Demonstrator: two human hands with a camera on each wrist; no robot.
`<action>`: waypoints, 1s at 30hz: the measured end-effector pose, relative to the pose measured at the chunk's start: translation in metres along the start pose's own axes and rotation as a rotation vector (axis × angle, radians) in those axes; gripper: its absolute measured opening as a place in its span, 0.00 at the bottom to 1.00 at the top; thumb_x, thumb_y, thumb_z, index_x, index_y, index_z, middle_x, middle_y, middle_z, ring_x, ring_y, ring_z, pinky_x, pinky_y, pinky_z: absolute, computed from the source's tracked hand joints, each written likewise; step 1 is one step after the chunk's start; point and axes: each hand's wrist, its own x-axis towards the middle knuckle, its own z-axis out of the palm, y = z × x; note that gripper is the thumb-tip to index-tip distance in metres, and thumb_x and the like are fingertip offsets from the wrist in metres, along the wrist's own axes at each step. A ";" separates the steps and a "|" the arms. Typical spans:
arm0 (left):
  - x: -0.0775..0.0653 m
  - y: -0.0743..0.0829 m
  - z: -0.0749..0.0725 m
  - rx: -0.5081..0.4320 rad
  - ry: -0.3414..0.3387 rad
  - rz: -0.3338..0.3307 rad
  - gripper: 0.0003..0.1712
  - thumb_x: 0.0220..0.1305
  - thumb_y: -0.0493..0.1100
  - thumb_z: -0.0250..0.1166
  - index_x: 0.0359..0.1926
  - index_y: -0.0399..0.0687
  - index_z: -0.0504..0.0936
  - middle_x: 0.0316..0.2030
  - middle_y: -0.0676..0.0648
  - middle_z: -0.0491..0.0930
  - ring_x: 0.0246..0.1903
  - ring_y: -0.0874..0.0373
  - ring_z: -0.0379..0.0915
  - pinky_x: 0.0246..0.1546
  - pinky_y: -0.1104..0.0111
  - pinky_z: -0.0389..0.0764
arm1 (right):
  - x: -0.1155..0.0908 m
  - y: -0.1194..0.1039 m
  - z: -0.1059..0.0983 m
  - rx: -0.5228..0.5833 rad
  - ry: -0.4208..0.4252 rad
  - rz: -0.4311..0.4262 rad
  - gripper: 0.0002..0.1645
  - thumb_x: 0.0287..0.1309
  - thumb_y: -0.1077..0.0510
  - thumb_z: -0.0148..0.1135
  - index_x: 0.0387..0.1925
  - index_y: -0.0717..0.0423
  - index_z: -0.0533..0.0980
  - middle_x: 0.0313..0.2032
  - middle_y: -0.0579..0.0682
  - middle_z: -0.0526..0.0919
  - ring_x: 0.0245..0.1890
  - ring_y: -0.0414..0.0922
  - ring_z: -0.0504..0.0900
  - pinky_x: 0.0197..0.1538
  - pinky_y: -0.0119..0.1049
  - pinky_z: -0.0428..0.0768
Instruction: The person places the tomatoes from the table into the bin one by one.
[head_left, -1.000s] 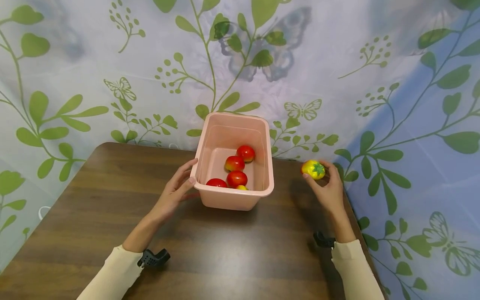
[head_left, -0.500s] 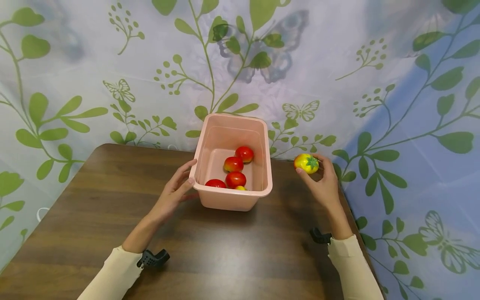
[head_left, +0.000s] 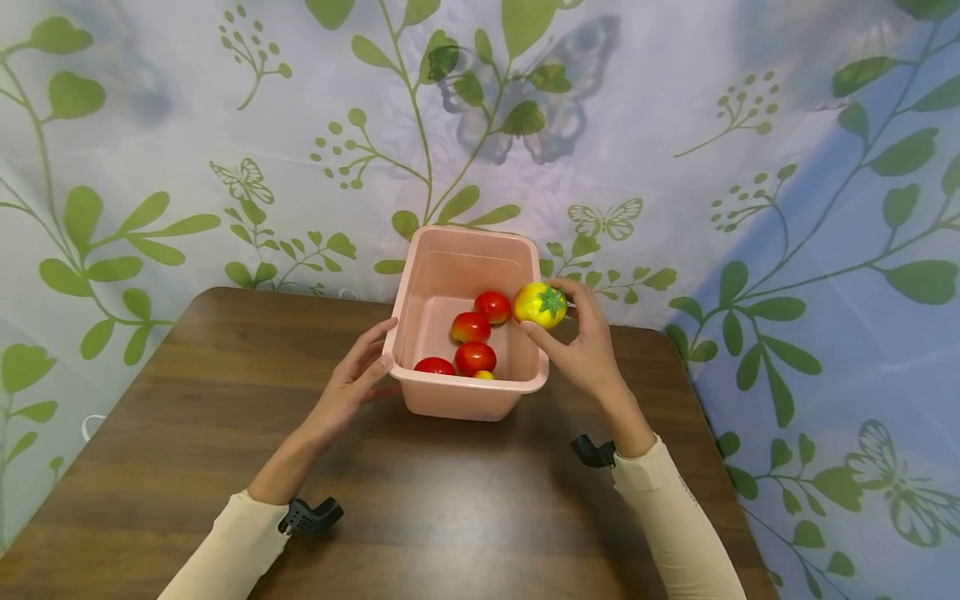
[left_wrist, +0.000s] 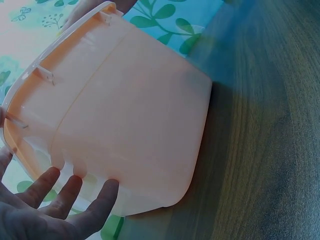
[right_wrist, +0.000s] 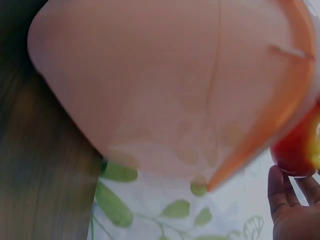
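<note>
A pink plastic bin (head_left: 457, 400) stands in the middle of the table, tilted in neither wrist's grip that shows. My left hand (head_left: 348, 375) holds its left side, the thumb at the rim and the fingertips (left_wrist: 110, 187) spread against the outer wall. With thumb and fingers, my right hand (head_left: 581, 337) grips a glossy yellow and red artificial fruit with a green star-shaped top (head_left: 540, 305), held over the bin's right rim. Its underside shows red in the right wrist view. Inside the bin lie several red and yellow artificial fruits (head_left: 474, 358), partly hidden by the near wall.
The brown wooden table (head_left: 465, 508) extends in front of the bin and to both sides. Close behind it hangs a cloth (head_left: 285, 125) printed with leaves and butterflies, which also runs down the right side.
My right hand has carried the yellow and red fruit leftward, from beside the table's right edge to over the bin's right rim. The left hand has stayed on the bin.
</note>
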 end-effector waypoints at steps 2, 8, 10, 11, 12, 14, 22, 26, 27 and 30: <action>0.001 0.001 0.001 0.001 -0.003 -0.001 0.33 0.87 0.45 0.51 0.86 0.66 0.56 0.80 0.35 0.60 0.69 0.58 0.74 0.64 0.32 0.80 | 0.001 -0.001 0.007 0.010 -0.015 -0.012 0.41 0.57 0.54 0.81 0.70 0.47 0.73 0.63 0.48 0.79 0.60 0.43 0.76 0.64 0.41 0.78; 0.001 0.003 0.003 0.001 -0.005 -0.002 0.33 0.87 0.45 0.50 0.86 0.67 0.55 0.80 0.37 0.62 0.69 0.60 0.75 0.65 0.28 0.77 | 0.000 0.000 0.017 0.008 -0.046 -0.038 0.40 0.59 0.53 0.80 0.71 0.47 0.73 0.68 0.50 0.77 0.67 0.53 0.76 0.71 0.55 0.76; 0.001 0.003 0.003 0.003 -0.003 -0.002 0.33 0.87 0.45 0.50 0.86 0.66 0.55 0.80 0.37 0.62 0.69 0.61 0.75 0.65 0.28 0.77 | -0.001 0.001 0.017 0.006 -0.042 -0.037 0.40 0.59 0.53 0.80 0.71 0.45 0.73 0.68 0.52 0.78 0.68 0.54 0.75 0.71 0.55 0.75; 0.000 0.002 0.003 0.004 -0.001 -0.002 0.33 0.87 0.45 0.50 0.86 0.66 0.55 0.80 0.37 0.62 0.69 0.61 0.75 0.65 0.28 0.77 | -0.002 0.001 0.017 0.007 -0.037 -0.035 0.40 0.59 0.54 0.80 0.71 0.46 0.74 0.68 0.52 0.78 0.68 0.54 0.75 0.70 0.54 0.75; 0.000 0.002 0.002 0.006 0.000 -0.002 0.33 0.87 0.45 0.49 0.86 0.66 0.55 0.80 0.36 0.62 0.69 0.60 0.75 0.65 0.28 0.77 | -0.003 0.001 0.016 0.009 -0.033 -0.033 0.40 0.59 0.54 0.80 0.71 0.46 0.74 0.68 0.53 0.78 0.68 0.54 0.75 0.70 0.53 0.75; 0.000 0.001 0.001 0.012 0.004 -0.004 0.33 0.87 0.45 0.50 0.86 0.67 0.55 0.80 0.36 0.61 0.69 0.59 0.74 0.64 0.29 0.78 | -0.005 0.002 0.015 0.013 -0.025 -0.028 0.39 0.59 0.54 0.80 0.70 0.49 0.75 0.67 0.53 0.79 0.68 0.54 0.75 0.70 0.51 0.74; -0.001 0.000 0.000 0.011 0.010 -0.007 0.33 0.87 0.45 0.50 0.86 0.67 0.55 0.80 0.36 0.61 0.70 0.56 0.73 0.64 0.30 0.79 | -0.014 0.009 0.009 0.018 -0.002 -0.009 0.37 0.60 0.58 0.79 0.69 0.55 0.75 0.66 0.52 0.80 0.67 0.50 0.77 0.69 0.42 0.76; -0.001 0.000 0.001 0.007 0.005 -0.005 0.33 0.87 0.45 0.50 0.86 0.66 0.55 0.81 0.36 0.60 0.70 0.56 0.73 0.64 0.30 0.79 | -0.021 0.014 0.005 0.026 0.010 0.004 0.36 0.61 0.60 0.78 0.69 0.53 0.76 0.65 0.54 0.81 0.67 0.55 0.78 0.70 0.48 0.77; -0.001 0.000 0.001 0.007 0.004 -0.005 0.33 0.87 0.45 0.50 0.86 0.67 0.55 0.81 0.35 0.60 0.70 0.56 0.73 0.64 0.31 0.79 | -0.024 0.014 0.004 0.024 0.009 0.015 0.36 0.62 0.59 0.78 0.69 0.51 0.76 0.66 0.54 0.81 0.67 0.55 0.78 0.71 0.50 0.77; -0.001 0.000 0.002 0.006 0.003 -0.007 0.33 0.87 0.45 0.50 0.86 0.67 0.55 0.81 0.35 0.59 0.73 0.46 0.70 0.63 0.32 0.80 | -0.033 0.016 0.002 0.018 0.012 0.040 0.34 0.64 0.58 0.77 0.70 0.49 0.76 0.66 0.54 0.80 0.67 0.52 0.78 0.70 0.54 0.76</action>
